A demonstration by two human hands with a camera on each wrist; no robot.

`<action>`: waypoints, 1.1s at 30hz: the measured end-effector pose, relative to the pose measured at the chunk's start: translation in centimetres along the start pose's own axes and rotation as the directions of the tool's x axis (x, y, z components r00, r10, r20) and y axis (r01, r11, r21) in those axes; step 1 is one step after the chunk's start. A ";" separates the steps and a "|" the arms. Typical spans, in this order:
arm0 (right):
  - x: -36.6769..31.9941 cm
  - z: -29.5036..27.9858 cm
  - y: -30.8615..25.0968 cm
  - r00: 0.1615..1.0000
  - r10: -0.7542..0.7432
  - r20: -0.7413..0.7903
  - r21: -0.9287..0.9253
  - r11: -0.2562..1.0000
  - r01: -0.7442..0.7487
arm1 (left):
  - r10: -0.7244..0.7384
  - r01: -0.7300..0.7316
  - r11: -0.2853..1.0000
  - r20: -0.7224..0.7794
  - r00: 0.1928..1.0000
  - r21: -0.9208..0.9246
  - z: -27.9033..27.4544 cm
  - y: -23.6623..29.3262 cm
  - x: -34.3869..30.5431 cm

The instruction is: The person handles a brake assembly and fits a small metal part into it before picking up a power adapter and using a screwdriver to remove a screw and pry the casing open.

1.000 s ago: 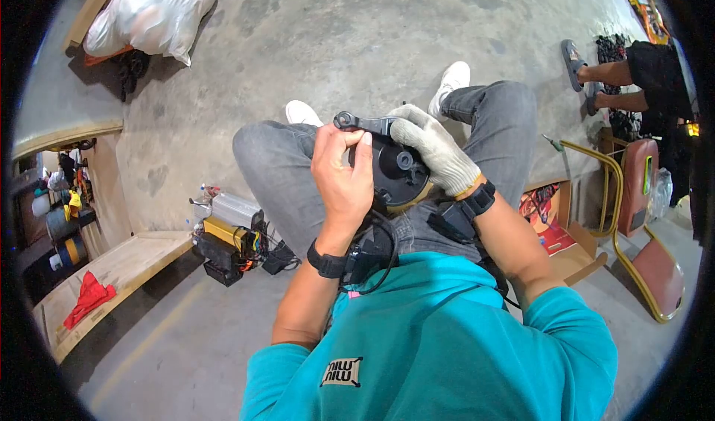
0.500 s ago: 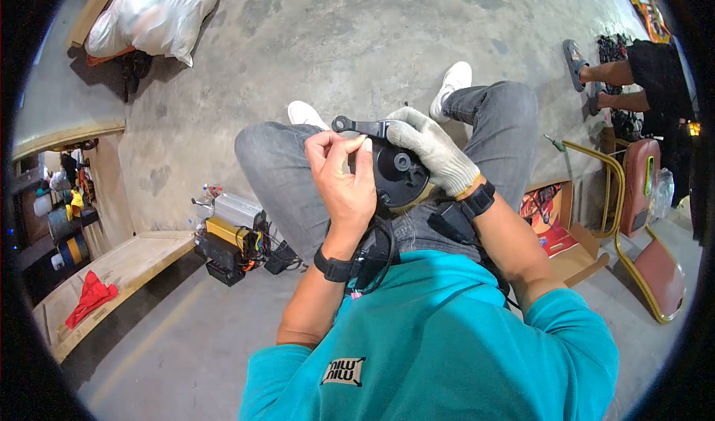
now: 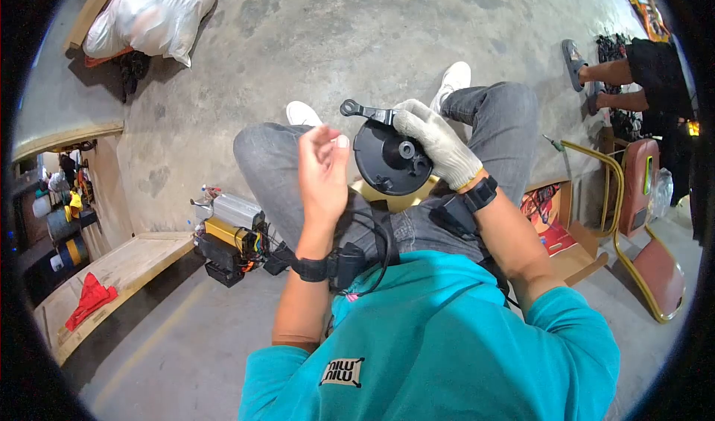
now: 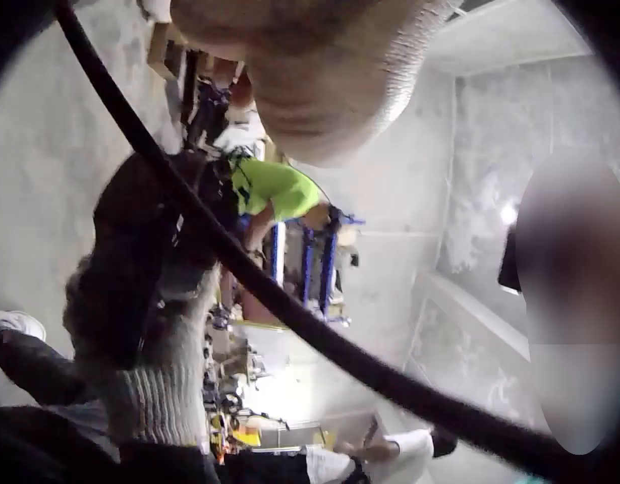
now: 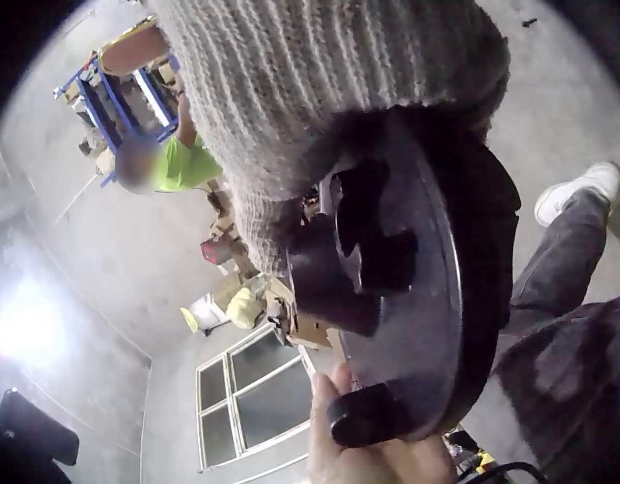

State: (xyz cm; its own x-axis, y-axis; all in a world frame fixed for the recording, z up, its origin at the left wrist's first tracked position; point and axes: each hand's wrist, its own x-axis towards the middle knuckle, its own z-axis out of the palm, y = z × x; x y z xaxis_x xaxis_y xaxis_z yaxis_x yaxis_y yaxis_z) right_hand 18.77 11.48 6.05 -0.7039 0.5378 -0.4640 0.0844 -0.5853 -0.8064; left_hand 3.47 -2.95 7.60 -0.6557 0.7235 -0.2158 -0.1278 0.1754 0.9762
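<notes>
My gloved right hand [image 3: 439,144] grips a black round plate [image 3: 380,169] by its upper edge, fingers around the base of the lever arm [image 3: 365,112] that juts out to the left. A raised hub with a hole [image 3: 407,150] stands on the plate's face. In the right wrist view the plate [image 5: 431,333] shows edge-on below the knitted cuff. My bare left hand [image 3: 322,175] hovers left of the plate, apart from it, fingers loosely bent. Over the thighs, a gold-coloured round surface [image 3: 402,201] shows beneath the plate.
Beside the left leg lie a silver-and-gold box with wires [image 3: 231,231] and a wooden board bearing a red cloth [image 3: 91,300]. A metal-framed chair [image 3: 640,190] and an open carton [image 3: 577,253] stand at right. Another person's legs [image 3: 614,86] are at far right. A black cable [image 4: 320,343] crosses the left wrist view.
My left hand has let go of the lever arm and drawn back to the left. The right hand still holds the plate, which has shifted slightly and shows more of its face.
</notes>
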 end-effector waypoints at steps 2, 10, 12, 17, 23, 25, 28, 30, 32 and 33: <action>0.1 -0.1 0.1 0.999 -0.039 -0.036 -0.095 0.995 0.036 | -0.237 0.246 0.968 0.162 0.958 -0.039 -0.7 -0.5 0.5; 0.4 -0.4 0.0 0.999 -0.043 -0.024 -0.261 0.965 0.035 | -0.374 0.510 0.824 0.437 0.818 -0.248 -0.2 -2.1 1.1; 0.5 -0.6 -0.1 0.999 -0.042 -0.015 -0.282 0.959 0.036 | -0.357 0.503 0.817 0.437 0.825 -0.283 -0.1 -2.2 1.2; 1.4 -1.0 1.7 0.999 -0.035 -0.001 -0.056 0.998 0.035 | -0.426 0.577 0.785 0.481 0.766 -0.225 -0.7 -3.4 1.8; 1.4 -0.9 1.5 0.998 0.055 -0.010 0.103 0.993 -0.053 | -0.418 0.611 0.727 0.504 0.756 -0.314 -1.0 -3.4 1.6; 1.7 -1.1 1.9 1.000 0.018 -0.007 0.082 0.997 -0.018 | -0.391 0.618 0.697 0.530 0.752 -0.362 -1.1 -3.4 1.4; 1.2 -0.7 0.3 1.000 -0.030 0.004 -0.042 0.999 0.030 | -0.333 0.623 0.667 0.585 0.740 -0.409 -1.1 -3.5 1.3; 1.0 -0.7 -0.2 0.999 -0.042 0.011 -0.145 0.989 0.043 | -0.301 0.620 0.669 0.613 0.730 -0.409 -1.2 -3.5 1.3; 1.4 -1.0 0.0 1.000 0.009 -0.004 -0.126 0.992 -0.009 | -0.268 0.566 0.733 0.604 0.750 -0.378 -1.6 -3.7 1.2; 1.3 -0.8 -0.3 1.000 0.009 -0.003 -0.127 0.992 -0.009 | -0.268 0.565 0.733 0.603 0.751 -0.378 -1.9 -3.8 1.4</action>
State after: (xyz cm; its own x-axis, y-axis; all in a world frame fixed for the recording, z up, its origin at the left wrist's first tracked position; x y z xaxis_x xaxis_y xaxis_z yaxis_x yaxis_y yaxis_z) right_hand 18.44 12.85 5.39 -0.7008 0.5345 -0.4723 0.1796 -0.5086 -0.8421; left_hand 1.63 -3.91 3.59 -0.0094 0.8992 -0.4374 -0.7461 0.2849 0.6018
